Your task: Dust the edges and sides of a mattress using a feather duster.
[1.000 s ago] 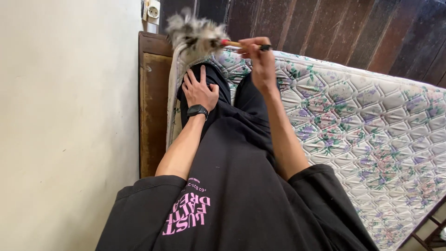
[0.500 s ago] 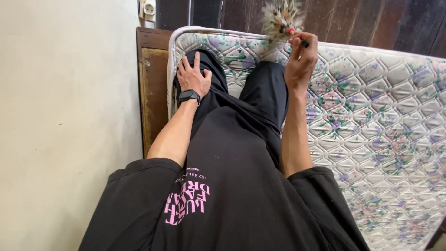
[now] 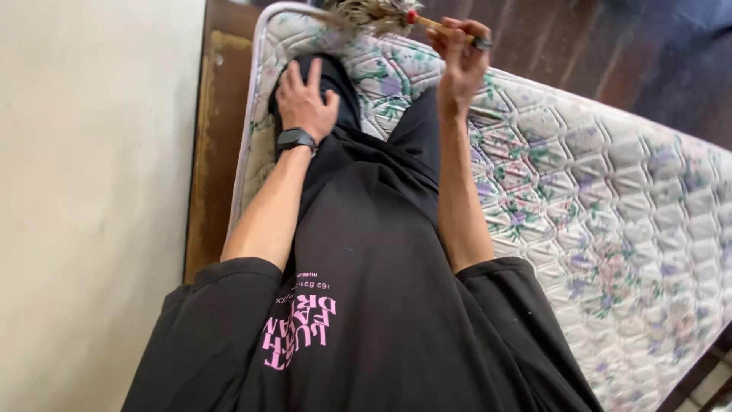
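Right grip (image 3: 457, 57) around fluffy feather duster (image 3: 374, 14)

Even, soft daylight; no glare. The pale wall (image 3: 84, 191) is brightly lit, the dark wooden panelling (image 3: 610, 53) dim. The feather duster (image 3: 374, 14) is motion-blurred. Mattress (image 3: 610, 229) quilting softens toward the right edge.

Quilted mattress (image 3: 610, 229), white with a floral print in purple and green, lay on a brown wooden bed frame (image 3: 210, 152) set against the pale wall (image 3: 84, 191). My legs in black trousers (image 3: 415, 130) rested directly on it, near its rounded corner.
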